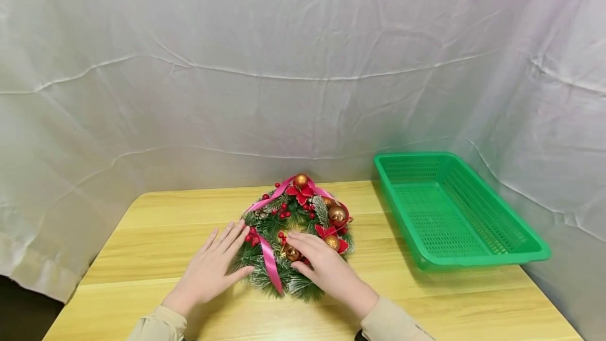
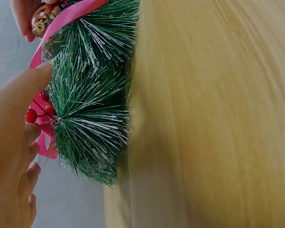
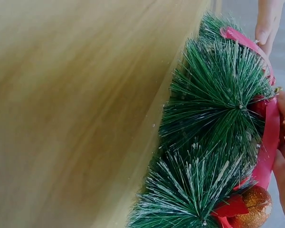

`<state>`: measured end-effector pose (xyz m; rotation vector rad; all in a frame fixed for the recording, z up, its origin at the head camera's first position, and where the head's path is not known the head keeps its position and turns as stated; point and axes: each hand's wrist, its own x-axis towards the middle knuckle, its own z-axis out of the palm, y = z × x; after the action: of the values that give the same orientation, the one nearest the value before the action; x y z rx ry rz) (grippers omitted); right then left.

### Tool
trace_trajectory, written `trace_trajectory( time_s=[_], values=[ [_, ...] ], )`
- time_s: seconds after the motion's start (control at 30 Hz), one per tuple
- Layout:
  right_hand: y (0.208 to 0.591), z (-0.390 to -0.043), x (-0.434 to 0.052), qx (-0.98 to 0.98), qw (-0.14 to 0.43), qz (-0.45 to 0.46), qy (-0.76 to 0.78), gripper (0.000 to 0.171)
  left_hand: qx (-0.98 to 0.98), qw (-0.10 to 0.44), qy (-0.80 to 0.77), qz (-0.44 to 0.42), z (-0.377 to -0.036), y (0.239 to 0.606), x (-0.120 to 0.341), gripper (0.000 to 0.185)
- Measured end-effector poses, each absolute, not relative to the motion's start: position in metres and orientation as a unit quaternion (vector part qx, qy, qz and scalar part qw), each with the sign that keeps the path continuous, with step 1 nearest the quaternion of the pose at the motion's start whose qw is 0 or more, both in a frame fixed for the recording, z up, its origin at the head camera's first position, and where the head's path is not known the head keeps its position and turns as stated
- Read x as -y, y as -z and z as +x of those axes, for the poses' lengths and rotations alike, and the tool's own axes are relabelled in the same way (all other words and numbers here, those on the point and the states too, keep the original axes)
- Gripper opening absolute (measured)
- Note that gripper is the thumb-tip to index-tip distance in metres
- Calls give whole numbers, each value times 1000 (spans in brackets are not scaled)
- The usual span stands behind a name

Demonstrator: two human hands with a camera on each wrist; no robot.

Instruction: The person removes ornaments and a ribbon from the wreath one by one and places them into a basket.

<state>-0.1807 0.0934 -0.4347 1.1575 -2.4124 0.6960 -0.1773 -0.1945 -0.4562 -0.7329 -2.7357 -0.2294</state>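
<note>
A round green wreath of frosted artificial pine (image 1: 279, 223) lies on the yellow wood-grain worktop (image 1: 156, 236) between the hands. The left hand (image 1: 213, 270), fingers extended, rests at its left edge; the right hand (image 1: 326, 267) pinches a shiny gold bauble (image 1: 292, 253) and covers some greenery. Only the head view takes in the green perforated plastic basket (image 1: 437, 214), right of the right hand. The right wrist view reveals glitter on a gold ball (image 3: 254, 209). Pale grey cloth (image 1: 303, 109) hangs beyond both hands.

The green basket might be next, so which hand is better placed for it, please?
Probably the right hand, nearer the green basket; the left hand is at the left edge of the wreath.
</note>
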Motion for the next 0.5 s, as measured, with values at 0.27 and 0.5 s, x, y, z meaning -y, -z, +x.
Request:
trace_trajectory(
  time_s=[0.27,0.5],
  values=[
    [436,-184,-91,850,211,430,-218,52,953,147,74,-256,-177,458,195,84],
    [435,-186,-91,840,230,442,-215,53,953,145,77,-256,-177,457,195,83]
  ],
)
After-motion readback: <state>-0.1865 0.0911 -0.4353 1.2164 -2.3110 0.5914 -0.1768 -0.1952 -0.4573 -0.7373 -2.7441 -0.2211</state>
